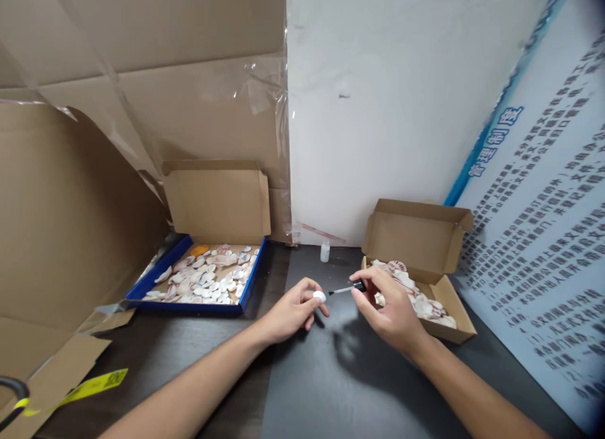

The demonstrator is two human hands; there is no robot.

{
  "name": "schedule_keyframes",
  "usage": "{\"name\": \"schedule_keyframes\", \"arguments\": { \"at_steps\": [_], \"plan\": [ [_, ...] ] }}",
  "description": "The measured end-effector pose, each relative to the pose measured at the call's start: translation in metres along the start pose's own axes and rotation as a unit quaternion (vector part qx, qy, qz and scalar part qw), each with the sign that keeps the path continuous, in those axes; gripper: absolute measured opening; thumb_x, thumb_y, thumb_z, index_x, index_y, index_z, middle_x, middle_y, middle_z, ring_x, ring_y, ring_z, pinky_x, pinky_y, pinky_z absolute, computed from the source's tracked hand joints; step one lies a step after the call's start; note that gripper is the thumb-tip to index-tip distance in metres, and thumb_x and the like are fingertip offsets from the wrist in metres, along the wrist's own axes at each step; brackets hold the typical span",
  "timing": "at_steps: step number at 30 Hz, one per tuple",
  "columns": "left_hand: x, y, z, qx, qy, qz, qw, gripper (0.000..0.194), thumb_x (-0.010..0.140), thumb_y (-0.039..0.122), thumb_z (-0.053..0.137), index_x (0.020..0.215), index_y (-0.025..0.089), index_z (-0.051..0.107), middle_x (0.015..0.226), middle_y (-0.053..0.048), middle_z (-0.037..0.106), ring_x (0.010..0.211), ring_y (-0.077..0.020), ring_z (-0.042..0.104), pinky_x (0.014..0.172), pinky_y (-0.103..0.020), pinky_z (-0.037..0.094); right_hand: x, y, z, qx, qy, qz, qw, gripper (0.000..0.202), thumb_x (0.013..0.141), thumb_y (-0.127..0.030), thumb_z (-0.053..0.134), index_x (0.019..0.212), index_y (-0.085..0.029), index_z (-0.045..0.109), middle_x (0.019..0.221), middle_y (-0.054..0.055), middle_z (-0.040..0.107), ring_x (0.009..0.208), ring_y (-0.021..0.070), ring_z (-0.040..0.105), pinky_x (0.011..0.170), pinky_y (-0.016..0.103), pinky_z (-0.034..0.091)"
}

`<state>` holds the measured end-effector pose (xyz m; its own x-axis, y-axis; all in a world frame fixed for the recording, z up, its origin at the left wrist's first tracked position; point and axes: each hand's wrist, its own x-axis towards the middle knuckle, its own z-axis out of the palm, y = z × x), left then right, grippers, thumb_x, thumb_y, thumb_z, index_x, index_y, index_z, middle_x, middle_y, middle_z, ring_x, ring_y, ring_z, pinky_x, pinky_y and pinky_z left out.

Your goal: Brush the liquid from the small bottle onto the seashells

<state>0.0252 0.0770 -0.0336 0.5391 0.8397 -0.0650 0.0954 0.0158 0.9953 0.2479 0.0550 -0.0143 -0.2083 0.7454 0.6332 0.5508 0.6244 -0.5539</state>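
Observation:
Pinched between the thumb and fingers of my left hand [293,311] is a small white seashell [320,296]. My right hand [390,307] grips the black cap of a small brush applicator [343,290]. Its pale stem points left, and the dark brush tip is close to the shell, with a narrow gap between them. Behind my hands a little clear bottle [325,252] stands upright on the dark table, its cap off.
At the left, a blue-edged cardboard box [189,308] lies open with many shells in it. Another open cardboard box [466,313] with larger shells sits beyond my right hand. Cardboard [212,111] and a white panel [368,111] rise behind; a printed poster [543,250] leans at right.

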Motion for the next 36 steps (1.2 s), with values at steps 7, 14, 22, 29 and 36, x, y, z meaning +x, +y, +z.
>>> {"name": "schedule_keyframes", "arguments": {
  "at_steps": [7, 14, 22, 29, 36],
  "plan": [
    [0.001, -0.007, -0.001, -0.002, -0.003, -0.001, 1.000, 0.039, 0.088, 0.053, 0.059, 0.096, 0.019, 0.041, 0.081, -0.002, 0.065, 0.045, -0.0042, 0.043, 0.044, -0.019, 0.031, -0.004, 0.000, 0.006, 0.026, -0.034, 0.021, 0.999, 0.012, 0.091, -0.024, 0.056, 0.102, -0.021, 0.061, 0.077, 0.001, 0.051, 0.065, 0.0147, 0.050, 0.059, 0.028, 0.043],
    [-0.002, -0.005, -0.002, 0.023, -0.013, 0.006, 1.000, 0.037, 0.088, 0.051, 0.060, 0.089, 0.018, 0.044, 0.068, 0.003, 0.057, 0.048, -0.0051, 0.040, 0.046, -0.019, 0.027, -0.006, -0.001, 0.012, 0.011, -0.053, 0.024, 0.998, 0.012, 0.091, -0.023, 0.057, 0.101, -0.020, 0.061, 0.078, 0.001, 0.051, 0.064, 0.0141, 0.049, 0.059, 0.027, 0.042],
    [-0.004, -0.002, -0.001, 0.049, -0.021, -0.009, 0.999, 0.037, 0.087, 0.053, 0.057, 0.087, 0.018, 0.045, 0.069, 0.003, 0.057, 0.050, -0.0059, 0.041, 0.047, -0.019, 0.028, -0.006, -0.005, 0.011, -0.007, -0.056, -0.002, 0.998, 0.012, 0.091, -0.023, 0.057, 0.102, -0.021, 0.061, 0.079, 0.002, 0.053, 0.066, 0.0148, 0.050, 0.061, 0.028, 0.043],
    [-0.004, -0.003, 0.000, 0.040, -0.020, -0.007, 0.999, 0.033, 0.085, 0.046, 0.060, 0.087, 0.018, 0.043, 0.079, 0.001, 0.056, 0.054, -0.0058, 0.045, 0.048, -0.019, 0.031, -0.008, -0.007, 0.013, 0.008, -0.082, -0.006, 0.997, 0.013, 0.090, -0.022, 0.058, 0.103, -0.021, 0.061, 0.079, 0.002, 0.052, 0.066, 0.0142, 0.051, 0.062, 0.028, 0.042],
    [-0.005, -0.001, 0.000, 0.039, -0.022, -0.001, 0.999, 0.029, 0.086, 0.042, 0.059, 0.087, 0.018, 0.044, 0.070, 0.005, 0.048, 0.053, -0.0061, 0.037, 0.048, -0.019, 0.025, -0.008, -0.007, 0.012, 0.013, -0.076, -0.008, 0.997, 0.014, 0.091, -0.022, 0.057, 0.104, -0.021, 0.060, 0.080, 0.002, 0.053, 0.066, 0.0148, 0.050, 0.062, 0.028, 0.042]
  ]
}}
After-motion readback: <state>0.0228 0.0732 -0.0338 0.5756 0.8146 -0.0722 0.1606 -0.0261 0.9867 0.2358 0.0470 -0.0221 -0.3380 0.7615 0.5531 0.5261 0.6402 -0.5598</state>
